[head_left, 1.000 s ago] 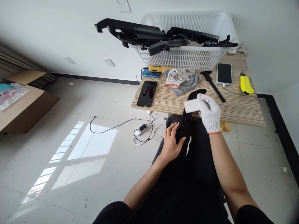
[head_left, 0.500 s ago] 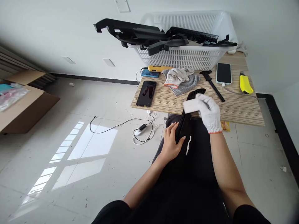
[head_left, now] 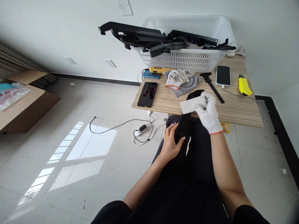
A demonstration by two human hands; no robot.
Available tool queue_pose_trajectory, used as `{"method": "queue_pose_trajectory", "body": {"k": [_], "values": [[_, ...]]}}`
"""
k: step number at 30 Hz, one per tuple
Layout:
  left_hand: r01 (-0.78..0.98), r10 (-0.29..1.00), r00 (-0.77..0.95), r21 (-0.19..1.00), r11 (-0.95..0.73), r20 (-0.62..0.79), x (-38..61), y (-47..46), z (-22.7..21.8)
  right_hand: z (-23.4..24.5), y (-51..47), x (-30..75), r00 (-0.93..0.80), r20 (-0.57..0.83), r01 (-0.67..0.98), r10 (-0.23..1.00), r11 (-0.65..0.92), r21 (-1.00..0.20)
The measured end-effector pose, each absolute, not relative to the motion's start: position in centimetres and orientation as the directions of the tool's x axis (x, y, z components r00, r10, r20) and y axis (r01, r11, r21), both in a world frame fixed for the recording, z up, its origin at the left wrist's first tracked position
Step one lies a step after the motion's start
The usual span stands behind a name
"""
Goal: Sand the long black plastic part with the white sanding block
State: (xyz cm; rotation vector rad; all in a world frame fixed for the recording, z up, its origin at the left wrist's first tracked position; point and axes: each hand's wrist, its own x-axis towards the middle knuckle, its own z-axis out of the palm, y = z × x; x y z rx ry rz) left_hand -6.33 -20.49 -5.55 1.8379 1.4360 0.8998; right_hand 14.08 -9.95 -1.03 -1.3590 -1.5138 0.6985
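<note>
My bare left hand [head_left: 172, 141] grips the near end of a long black plastic part [head_left: 183, 123], which slants from my lap up over the table edge. In my right hand [head_left: 208, 113], covered by a white knit glove with an orange cuff edge, is a flat white rectangular block [head_left: 188, 105]. The block lies across the black part near its far end; whether they touch I cannot tell. Just beyond sit a grey cloth [head_left: 187, 88] and a loose white glove [head_left: 177, 77]. A black T-shaped piece [head_left: 214, 88] lies to the right of my gloved hand.
A white basket [head_left: 187, 60] full of black plastic parts [head_left: 140, 35] stands at the table's back. On the wooden table [head_left: 243, 113] lie a black phone [head_left: 147, 94], a charging phone [head_left: 223, 75], a yellow cutter [head_left: 244, 86] and a yellow tool [head_left: 161, 70]. Cables [head_left: 116, 126] trail across the floor.
My right hand and the white block have shifted slightly left, and the block is tilted more. My left hand keeps its hold on the black part. The camera view has shifted slightly.
</note>
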Motion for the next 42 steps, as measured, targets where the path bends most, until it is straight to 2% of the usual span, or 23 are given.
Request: {"method": "queue_pose_trajectory", "body": {"k": [2, 6, 9, 13, 16, 17, 20, 24, 27, 31, 32, 34, 36, 39, 42], "values": [[0.541, 0.978, 0.169, 0.817, -0.198, 0.125, -6.3, -20.5, -5.6, -0.6, -10.1, 13.9, 0.002, 0.229, 0.394, 0.973, 0.21, -0.895], [0.544, 0.978, 0.166, 0.816, -0.196, 0.124, -6.3, -20.5, -5.6, 0.6, -10.6, 13.5, 0.084, 0.24, 0.392, 0.967, 0.19, -0.9], [0.548, 0.978, 0.158, 0.811, -0.204, 0.139, -6.2, -20.5, -5.6, 0.7, -10.7, 13.4, -0.051, 0.21, 0.432, 0.976, 0.211, -0.877], [0.544, 0.978, 0.159, 0.814, -0.203, 0.137, -6.1, -20.6, -5.5, 0.2, -10.8, 13.6, 0.073, 0.279, 0.466, 0.957, 0.215, -0.858], [0.545, 0.98, 0.149, 0.816, -0.192, 0.131, -6.0, -20.5, -5.3, 0.0, -11.0, 13.6, -0.038, 0.243, 0.484, 0.969, 0.23, -0.844], [0.549, 0.982, 0.146, 0.816, -0.184, 0.123, -5.9, -20.4, -5.2, 0.0, -11.1, 13.6, -0.033, 0.237, 0.475, 0.971, 0.224, -0.851], [0.56, 0.981, 0.16, 0.809, -0.179, 0.106, -5.8, -20.0, -4.9, 0.2, -11.2, 13.8, 0.137, 0.268, 0.446, 0.954, 0.182, -0.876], [0.555, 0.975, 0.19, 0.807, -0.201, 0.112, -5.8, -19.8, -5.0, 0.3, -11.0, 14.4, 0.05, 0.201, 0.429, 0.978, 0.161, -0.889], [0.56, 0.977, 0.177, 0.804, -0.2, 0.12, -6.0, -20.1, -5.2, 0.4, -10.8, 14.6, 0.154, 0.223, 0.408, 0.963, 0.143, -0.902], [0.607, 0.975, 0.208, 0.771, -0.194, 0.081, -6.6, -19.7, -4.4, 0.8, -10.7, 14.6, -0.022, 0.16, 0.401, 0.987, 0.155, -0.903], [0.623, 0.97, 0.235, 0.756, -0.201, 0.064, -6.9, -19.4, -3.8, 0.9, -10.7, 14.6, 0.005, 0.156, 0.41, 0.988, 0.14, -0.901], [0.668, 0.95, 0.312, 0.705, -0.238, 0.025, -7.7, -18.2, -2.4, 0.9, -10.8, 14.6, 0.169, 0.194, 0.441, 0.966, 0.102, -0.892], [0.731, 0.91, 0.414, 0.605, -0.315, -0.026, -8.6, -16.7, -0.8, 0.9, -11.1, 14.6, 0.256, 0.226, 0.466, 0.94, 0.085, -0.881], [0.816, 0.856, 0.51, 0.361, -0.451, -0.082, -9.8, -14.4, 1.4, 0.6, -11.8, 14.4, 0.271, 0.206, 0.471, 0.94, 0.057, -0.88], [0.865, 0.876, 0.482, 0.167, -0.473, -0.017, -10.2, -13.3, 2.5, 0.3, -12.2, 14.1, 0.501, 0.222, 0.42, 0.836, -0.011, -0.907]]}}
